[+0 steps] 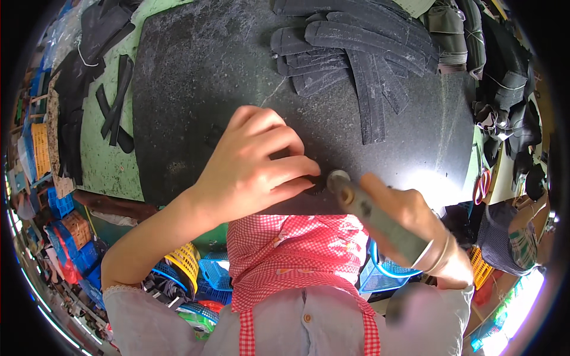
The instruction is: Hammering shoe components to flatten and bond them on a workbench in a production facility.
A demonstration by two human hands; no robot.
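My left hand (261,157) bends over the black work mat (196,113), its fingers curled down near the front edge. Under its fingertips a small dark piece (320,184) shows, partly hidden by the fingers and hard to tell from the mat. To its right my right hand (409,210) is wrapped round a thick grey-green hand tool (380,222). This tool has a round metal end (338,176) just beside the left fingertips and a brown round spot close behind that end. Motion blurs the tool, so its exact kind does not show.
Dark flat strips (371,44) lie overlapped at the mat's far right. Tied dark bundles (446,35) stand beyond them. More black strips (116,107) rest on the green tabletop (101,160) at left. Red-handled scissors (482,184) are by the right edge. Blue baskets (215,273) stand below.
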